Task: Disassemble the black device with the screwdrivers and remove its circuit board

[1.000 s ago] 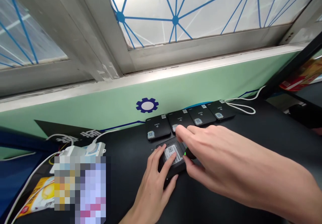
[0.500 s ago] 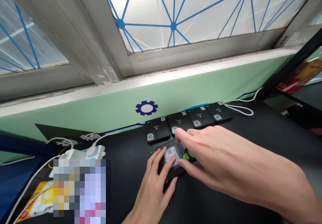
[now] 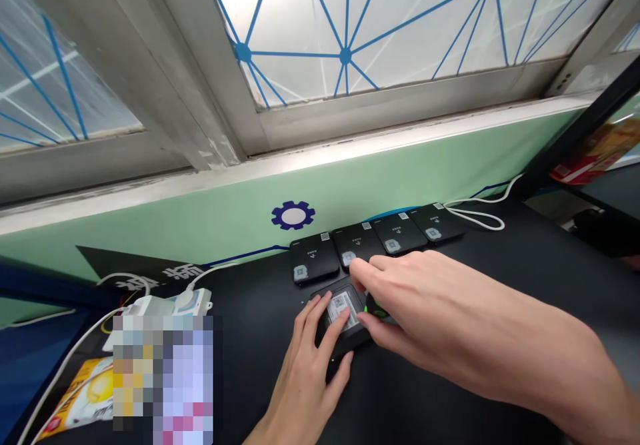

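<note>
A black flat device (image 3: 336, 346) with a white printed label (image 3: 344, 310) lies on the black tabletop before me. Across its left side and label rests my left hand (image 3: 313, 362), fingers spread, the thumb at its near edge. Over the right side of the device, my right hand (image 3: 400, 295) is closed round a black-and-green screwdriver handle (image 3: 376, 306). The screwdriver's shaft and tip are hidden behind that hand, as is the device's right end.
Several black boxes (image 3: 314, 258) with stickers line the green wall (image 3: 240, 202). A white cable (image 3: 480, 218) lies at the right. On the left are a white power strip (image 3: 197, 302), a yellow-and-white packet (image 3: 83, 402) and a blurred-out patch. A window frame (image 3: 320, 122) runs above.
The green marks on the screwdriver handle show differently, as the handle has turned in my right hand. My left hand stays on the device. The view has shifted very slightly.
</note>
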Motion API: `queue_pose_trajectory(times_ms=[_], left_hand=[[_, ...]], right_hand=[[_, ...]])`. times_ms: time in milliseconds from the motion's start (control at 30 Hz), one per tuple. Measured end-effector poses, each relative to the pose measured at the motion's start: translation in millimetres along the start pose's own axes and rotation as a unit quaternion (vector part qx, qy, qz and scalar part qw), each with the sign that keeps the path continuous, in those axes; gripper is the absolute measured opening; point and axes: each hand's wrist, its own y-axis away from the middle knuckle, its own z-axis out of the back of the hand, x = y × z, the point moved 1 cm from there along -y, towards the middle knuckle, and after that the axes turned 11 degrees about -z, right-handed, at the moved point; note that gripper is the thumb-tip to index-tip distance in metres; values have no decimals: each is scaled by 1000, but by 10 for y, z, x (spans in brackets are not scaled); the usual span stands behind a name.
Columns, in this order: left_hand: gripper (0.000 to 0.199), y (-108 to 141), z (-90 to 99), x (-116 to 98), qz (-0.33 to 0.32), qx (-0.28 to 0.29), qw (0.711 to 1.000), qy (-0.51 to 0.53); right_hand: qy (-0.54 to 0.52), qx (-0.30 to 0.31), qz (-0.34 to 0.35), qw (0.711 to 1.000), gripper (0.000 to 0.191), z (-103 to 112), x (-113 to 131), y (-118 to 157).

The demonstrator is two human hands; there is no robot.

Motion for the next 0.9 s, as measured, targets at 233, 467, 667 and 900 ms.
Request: queue_pose_trajectory(times_ms=[233, 467, 667, 900], left_hand=[[63, -13, 11, -11, -5, -8, 1000, -9], [63, 3, 5, 7, -15, -8, 1000, -13], [64, 13, 1, 8, -9, -2, 1000, -10], [69, 2, 15, -7, -19, -6, 1000, -7]], right_hand=[[-14, 67, -2, 998, 13, -4, 17, 7], [35, 3, 5, 999, 27, 27, 61, -17], [23, 49, -11, 998, 33, 60, 72, -46], [47, 13, 12, 999, 18, 109, 95, -18]])
